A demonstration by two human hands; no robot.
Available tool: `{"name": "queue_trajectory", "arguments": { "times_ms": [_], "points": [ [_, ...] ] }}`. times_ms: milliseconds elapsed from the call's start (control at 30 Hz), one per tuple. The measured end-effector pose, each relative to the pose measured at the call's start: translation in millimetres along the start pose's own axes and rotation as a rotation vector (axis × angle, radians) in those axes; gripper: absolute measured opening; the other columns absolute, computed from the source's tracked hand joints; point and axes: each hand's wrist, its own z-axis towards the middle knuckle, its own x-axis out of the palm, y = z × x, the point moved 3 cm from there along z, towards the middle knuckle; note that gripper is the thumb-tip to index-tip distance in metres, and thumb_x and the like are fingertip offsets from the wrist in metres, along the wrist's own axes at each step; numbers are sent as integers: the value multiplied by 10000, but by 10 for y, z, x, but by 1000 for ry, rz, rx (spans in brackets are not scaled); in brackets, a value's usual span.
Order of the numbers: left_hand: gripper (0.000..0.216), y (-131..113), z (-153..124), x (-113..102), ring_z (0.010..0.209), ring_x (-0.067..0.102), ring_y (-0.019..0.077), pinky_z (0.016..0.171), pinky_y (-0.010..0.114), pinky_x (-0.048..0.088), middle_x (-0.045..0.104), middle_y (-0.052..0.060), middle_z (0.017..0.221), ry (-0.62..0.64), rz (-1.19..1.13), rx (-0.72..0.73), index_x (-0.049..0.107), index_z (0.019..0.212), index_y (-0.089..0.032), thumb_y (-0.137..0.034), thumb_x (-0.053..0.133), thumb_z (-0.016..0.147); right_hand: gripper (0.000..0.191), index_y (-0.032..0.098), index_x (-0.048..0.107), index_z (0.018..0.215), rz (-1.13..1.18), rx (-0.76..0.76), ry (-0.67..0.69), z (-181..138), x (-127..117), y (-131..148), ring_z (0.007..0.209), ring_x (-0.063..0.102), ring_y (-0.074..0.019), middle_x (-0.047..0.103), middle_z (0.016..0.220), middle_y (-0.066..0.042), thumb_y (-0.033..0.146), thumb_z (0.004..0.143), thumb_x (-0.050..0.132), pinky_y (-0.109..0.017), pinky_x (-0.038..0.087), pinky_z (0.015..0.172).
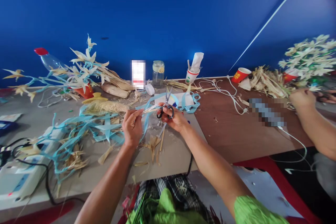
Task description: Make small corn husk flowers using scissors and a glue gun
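Observation:
My left hand is closed, pinching a pale dried husk strip above the grey table. My right hand is closed round black-handled scissors, whose blades point up and away, next to the strip's end. Both hands hover a little above the table, close together. Light blue ribbon strips trail off to the left of my left hand. Dried husk scraps lie on the table just below my hands.
Husk flowers on blue stems stand at left beside a plastic bottle. A glass jar and paper cups stand at the back. Another person's arm works at right near a husk pile and white cables.

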Motion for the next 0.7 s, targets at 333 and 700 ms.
{"name": "queue_trajectory", "arguments": {
  "times_ms": [333, 700],
  "points": [
    [210, -7, -57, 101, 774, 589, 126, 705, 263, 475, 626, 35, 819, 79, 3, 10, 707, 968, -205, -150, 539, 853, 475, 197, 574, 1018, -153, -188, -193, 18, 66, -55, 567, 505, -80, 610, 709, 44, 297, 595, 766, -210, 353, 518],
    [178, -68, -86, 164, 799, 595, 147, 730, 283, 468, 634, 37, 816, 132, -64, -95, 714, 905, -209, -170, 560, 826, 432, 214, 541, 1004, -336, -352, -318, -1, 49, -40, 607, 498, -103, 538, 671, 55, 267, 598, 680, -232, 395, 571]
  ]
}}
